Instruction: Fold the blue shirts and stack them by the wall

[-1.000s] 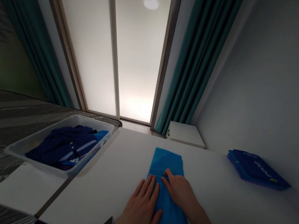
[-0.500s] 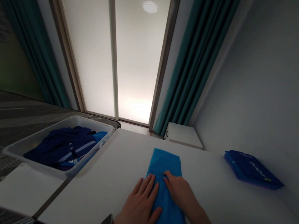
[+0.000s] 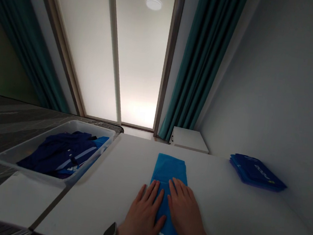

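Note:
A light blue garment [image 3: 169, 170], folded into a long narrow strip, lies on the white table [image 3: 127, 174] in front of me. My left hand [image 3: 142, 216] rests flat on its left edge, fingers stretched out, with a dark watch on the wrist. My right hand [image 3: 184, 211] lies flat beside it on the right side of the strip, fingers apart and pointing away from me. Both palms press down on the cloth near its close end.
A clear plastic bin [image 3: 25, 149] with dark blue clothes stands at the table's left. A stack of folded dark blue garments [image 3: 256, 172] sits at the right by the wall. Behind are a small white cabinet [image 3: 189, 140], teal curtains and a frosted window.
My right hand has swung from lying at an angle across the strip to lying flat and parallel beside my left hand. The view has shifted slightly.

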Available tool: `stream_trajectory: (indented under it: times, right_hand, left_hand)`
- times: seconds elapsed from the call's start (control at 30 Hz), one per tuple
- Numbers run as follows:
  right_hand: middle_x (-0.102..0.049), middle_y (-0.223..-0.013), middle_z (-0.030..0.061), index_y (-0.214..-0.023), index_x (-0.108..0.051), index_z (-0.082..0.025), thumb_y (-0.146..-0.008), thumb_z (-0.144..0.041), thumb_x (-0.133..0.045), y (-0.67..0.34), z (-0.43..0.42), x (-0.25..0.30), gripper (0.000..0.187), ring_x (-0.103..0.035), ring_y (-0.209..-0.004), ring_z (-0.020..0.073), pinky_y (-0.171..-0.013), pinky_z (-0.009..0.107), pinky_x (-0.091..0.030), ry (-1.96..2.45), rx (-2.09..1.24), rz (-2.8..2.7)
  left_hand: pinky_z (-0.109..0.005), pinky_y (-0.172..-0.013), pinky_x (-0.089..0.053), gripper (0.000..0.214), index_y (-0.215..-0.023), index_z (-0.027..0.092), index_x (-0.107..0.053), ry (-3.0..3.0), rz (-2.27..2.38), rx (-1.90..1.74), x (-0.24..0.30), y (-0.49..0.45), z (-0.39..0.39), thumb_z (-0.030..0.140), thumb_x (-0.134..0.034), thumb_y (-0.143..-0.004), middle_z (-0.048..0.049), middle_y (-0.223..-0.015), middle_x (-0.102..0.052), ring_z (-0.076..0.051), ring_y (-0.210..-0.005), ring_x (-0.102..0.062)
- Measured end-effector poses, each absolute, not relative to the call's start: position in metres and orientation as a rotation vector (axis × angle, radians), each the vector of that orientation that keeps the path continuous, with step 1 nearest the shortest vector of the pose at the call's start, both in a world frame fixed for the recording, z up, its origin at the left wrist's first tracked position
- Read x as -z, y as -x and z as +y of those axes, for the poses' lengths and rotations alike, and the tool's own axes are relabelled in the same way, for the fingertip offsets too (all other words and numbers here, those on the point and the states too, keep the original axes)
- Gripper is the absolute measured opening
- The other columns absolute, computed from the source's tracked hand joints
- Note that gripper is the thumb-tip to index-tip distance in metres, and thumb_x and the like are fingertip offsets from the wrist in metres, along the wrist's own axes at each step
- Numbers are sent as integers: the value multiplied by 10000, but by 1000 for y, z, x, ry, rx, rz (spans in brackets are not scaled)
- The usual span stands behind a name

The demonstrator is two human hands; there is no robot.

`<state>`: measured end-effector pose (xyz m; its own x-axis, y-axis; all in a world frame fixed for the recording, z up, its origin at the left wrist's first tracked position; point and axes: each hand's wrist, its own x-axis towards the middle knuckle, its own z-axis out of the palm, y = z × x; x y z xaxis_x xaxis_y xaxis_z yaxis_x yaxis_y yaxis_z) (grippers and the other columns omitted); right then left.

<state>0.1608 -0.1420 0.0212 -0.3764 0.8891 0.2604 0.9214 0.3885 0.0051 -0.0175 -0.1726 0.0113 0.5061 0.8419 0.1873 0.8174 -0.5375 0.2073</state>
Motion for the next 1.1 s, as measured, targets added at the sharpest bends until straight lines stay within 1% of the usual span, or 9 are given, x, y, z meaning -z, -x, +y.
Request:
stream_trajectory:
  times: [0.13, 0.27, 0.37, 0.5, 0.57, 0.67, 0.8, 0.9, 1.1]
  right_hand:
    - [-373, -1538, 108, -1476, -413, -152, -1005, -423, -312, -160, -161, -3, 553, -318, -1423, 297, -1159, 511, -254, 1629, 56, -2477]
    - [-246, -1586, 71, -1526, -301, -172, -1012, -483, -262, -164, -163, 1, 601, -207, -1468, 284, -1198, 526, -169, 1676, -105, -2456]
    - [-191, -1604, 46, -1541, -239, -205, -1022, -495, -213, -177, -157, -2, 595, -149, -1482, 237, -1210, 500, -148, 1614, -285, -2409]
    - [-189, -1608, 57, -1549, -203, -194, -1019, -509, -178, -218, -148, -2, 617, -138, -1483, 205, -1211, 482, -150, 1705, -442, -2160]
    - [-202, -1605, 75, -1545, -225, -163, -1015, -518, -181, -240, -147, 0, 640, -190, -1472, 206, -1200, 449, -214, 1780, -511, -2092]
    - [-242, -1595, 81, -1536, -265, -156, -1013, -495, -212, -257, -150, 4, 626, -230, -1461, 212, -1188, 432, -259, 1828, -469, -2100]
    - [-268, -1588, 63, -1533, -274, -169, -1020, -443, -205, -236, -163, 0, 586, -207, -1469, 222, -1209, 475, -192, 1773, -268, -2219]
    - [-263, -1587, 34, -1538, -252, -226, -1024, -439, -230, -205, -172, -10, 557, -230, -1464, 224, -1210, 492, -183, 1667, -190, -2314]
    - [-186, -1603, 24, -1536, -241, -273, -979, -550, -344, -177, -178, -12, 631, -191, -1472, 289, -1190, 536, -195, 1607, -222, -2477]
  left_hand:
    - [-541, -1166, -254, 620, -1551, 210, -221, -2667, 1483, -406, -12, 17, -172, 450, -379, -1001, -106, -1598, -223, -299, -1472, -215]
    - [-535, -1160, -270, 627, -1546, 213, -242, -2696, 1494, -448, -7, 15, -173, 446, -415, -989, -103, -1592, -250, -305, -1462, -244]
    - [-536, -1156, -281, 632, -1538, 206, -265, -2658, 1494, -449, -7, 16, -171, 470, -422, -987, -109, -1589, -251, -307, -1460, -251]
    - [-473, -1151, -329, 577, -1546, 215, -230, -2510, 1476, -479, -20, 31, -163, 466, -304, -1032, -85, -1589, -265, -244, -1459, -268]
    - [-430, -1163, -326, 551, -1550, 224, -209, -2477, 1436, -519, -30, 44, -158, 435, -276, -1045, -63, -1595, -259, -211, -1466, -250]
    - [-427, -1181, -297, 551, -1548, 239, -219, -2525, 1342, -556, -42, 58, -152, 424, -321, -1040, -50, -1604, -238, -216, -1472, -231]
    - [-449, -1184, -281, 579, -1548, 271, -212, -2650, 1145, -461, -44, 60, -151, 425, -393, -1020, -48, -1611, -211, -242, -1472, -229]
    - [-459, -1184, -270, 598, -1551, 287, -179, -2690, 1093, -408, -36, 57, -152, 433, -403, -1016, -50, -1609, -209, -246, -1468, -240]
    - [-458, -1185, -258, 598, -1546, 286, -203, -2739, 1079, -374, -32, 58, -148, 445, -416, -1009, -48, -1604, -224, -240, -1469, -238]
